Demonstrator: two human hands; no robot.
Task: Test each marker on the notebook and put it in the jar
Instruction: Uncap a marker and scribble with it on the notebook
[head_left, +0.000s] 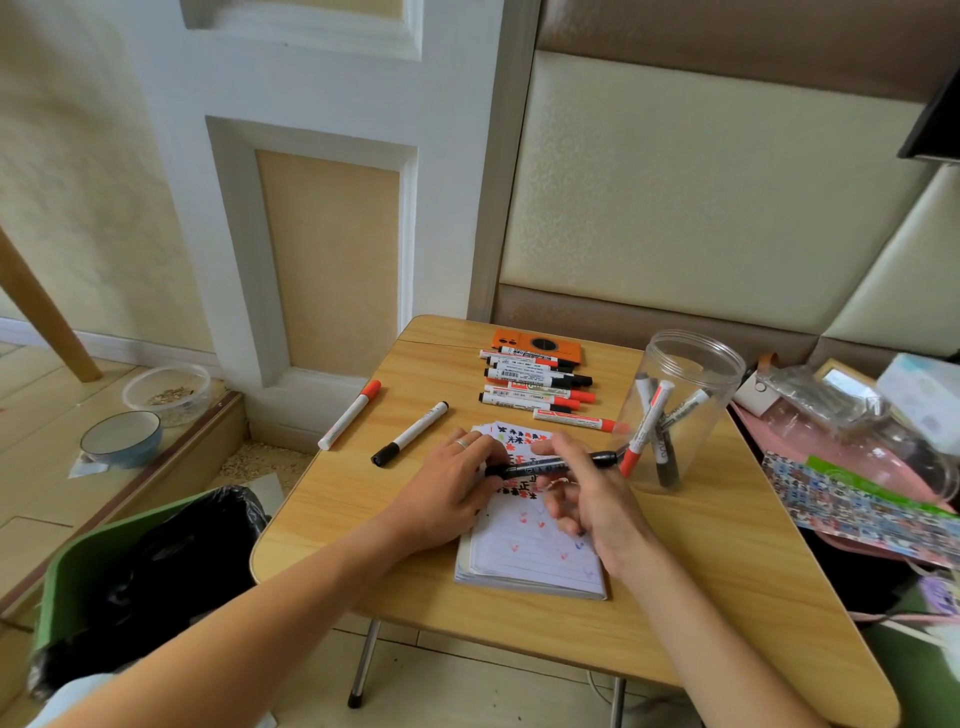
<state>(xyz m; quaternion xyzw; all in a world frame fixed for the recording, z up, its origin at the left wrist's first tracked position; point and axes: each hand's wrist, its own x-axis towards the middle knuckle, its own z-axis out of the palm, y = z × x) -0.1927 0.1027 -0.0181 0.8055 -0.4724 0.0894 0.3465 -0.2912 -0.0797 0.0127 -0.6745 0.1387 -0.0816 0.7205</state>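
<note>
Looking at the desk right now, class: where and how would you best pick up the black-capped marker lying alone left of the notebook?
Pinch the black-capped marker at mid-barrel, coming straight down from above with thumb and finger across its width. It lies flat and diagonal on the table, cap end nearest the person, with bare wood on both long sides. The red-capped marker lies apart from it, so fingers should fit.

A black marker (550, 464) lies level above the notebook (530, 551), whose lined page is covered with red and black scribbles. The clear jar (680, 405) stands upright right of the notebook, with several markers leaning inside. A row of markers (535, 384) lies side by side behind the notebook, and two more (379, 426) lie apart to the left.
</note>
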